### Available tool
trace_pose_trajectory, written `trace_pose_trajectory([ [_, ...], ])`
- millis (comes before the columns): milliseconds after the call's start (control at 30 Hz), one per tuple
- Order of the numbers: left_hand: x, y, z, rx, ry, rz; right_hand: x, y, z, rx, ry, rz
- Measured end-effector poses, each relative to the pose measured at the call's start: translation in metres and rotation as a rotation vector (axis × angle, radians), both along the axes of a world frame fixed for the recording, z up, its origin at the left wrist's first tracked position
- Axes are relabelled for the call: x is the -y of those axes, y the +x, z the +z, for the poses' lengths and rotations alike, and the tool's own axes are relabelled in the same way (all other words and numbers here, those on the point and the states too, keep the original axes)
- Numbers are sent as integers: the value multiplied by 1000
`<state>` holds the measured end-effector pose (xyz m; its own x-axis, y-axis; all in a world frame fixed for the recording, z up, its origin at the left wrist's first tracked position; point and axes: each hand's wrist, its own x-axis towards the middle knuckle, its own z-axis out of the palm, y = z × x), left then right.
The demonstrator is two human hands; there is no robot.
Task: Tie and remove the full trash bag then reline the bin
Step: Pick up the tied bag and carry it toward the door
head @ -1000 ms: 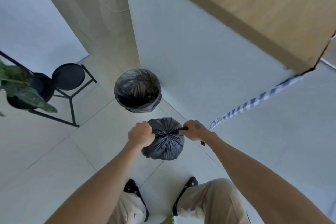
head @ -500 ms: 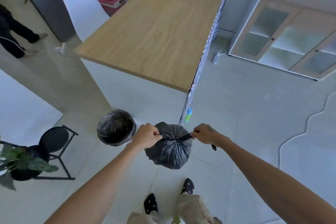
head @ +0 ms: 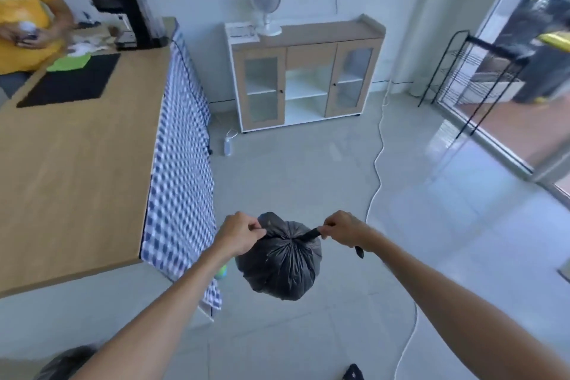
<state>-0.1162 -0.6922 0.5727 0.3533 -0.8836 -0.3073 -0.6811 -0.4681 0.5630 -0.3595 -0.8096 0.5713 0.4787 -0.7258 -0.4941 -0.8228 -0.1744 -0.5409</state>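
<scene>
A full black trash bag hangs in the air in front of me, gathered at the top into a knot. My left hand is closed on the bag's left tie end. My right hand pinches the right tie end, whose tail pokes out below the wrist. The two ends are pulled apart sideways. The bin, lined with dark plastic, shows only as a blurred rim at the bottom left corner, partly behind my left forearm.
A wooden table with a blue checked cloth on its side stands to the left; a person in a yellow shirt sits behind it. A low cabinet with a fan stands ahead. A white cable runs across the floor.
The view has swung up and to the right, so the bin has slid to the bottom left corner. The bag stays held between both hands, with the ends still pulled apart.
</scene>
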Motion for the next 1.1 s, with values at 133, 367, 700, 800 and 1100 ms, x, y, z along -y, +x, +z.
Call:
trace_pose_trajectory([
  [133,118,-79,12,2,-35,-113,75,-92,12,64,-14,-231],
  [367,288,-227,23,-71,-129,-214,189,-239,36,91,-102,-537],
  [700,509,-377,37,-153,-200,-521,308,-374,57,202,-158,-1033],
  [800,562,-420,47,-159,-196,-645,330,-408,65,241,-168,-1164],
  [1100,683,-551,56,-179,-183,-864,406,-514,49,310,-187,-1439],
])
